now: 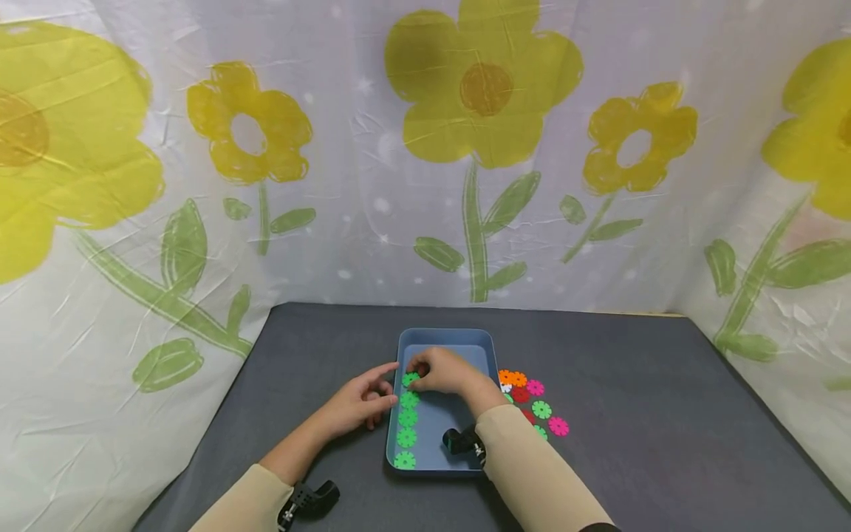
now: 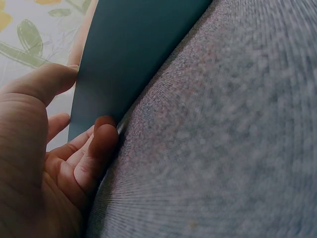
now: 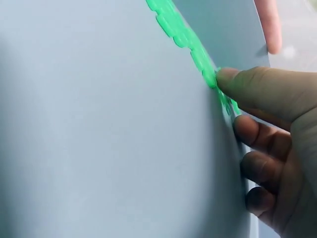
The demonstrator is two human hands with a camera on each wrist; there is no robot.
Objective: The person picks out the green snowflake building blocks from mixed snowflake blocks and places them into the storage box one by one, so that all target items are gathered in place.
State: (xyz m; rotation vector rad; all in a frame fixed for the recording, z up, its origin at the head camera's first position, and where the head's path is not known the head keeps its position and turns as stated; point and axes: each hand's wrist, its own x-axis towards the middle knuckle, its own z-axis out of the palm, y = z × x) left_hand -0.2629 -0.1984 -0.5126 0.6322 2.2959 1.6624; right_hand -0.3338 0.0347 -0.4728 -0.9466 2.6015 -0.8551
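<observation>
My right hand (image 1: 447, 371) reaches into a shallow blue tray (image 1: 431, 442) and pinches a green notched disc (image 3: 229, 105) between thumb and fingertips, by the left wall. Below it, several green notched discs (image 1: 407, 437) lie in a column along that same wall. At the tray's left side, my left hand (image 1: 362, 399) touches the outer wall with relaxed fingers. Close up in the left wrist view, its fingertips (image 2: 105, 134) rest low on the wall, while the thumb lies near the rim.
Right of the tray lies a loose group of notched discs in orange, pink (image 1: 558, 426), red and green, partly hidden by the right forearm. A dark grey cloth (image 1: 631, 414) covers the table. Behind it hangs a flower-printed curtain (image 1: 359, 244).
</observation>
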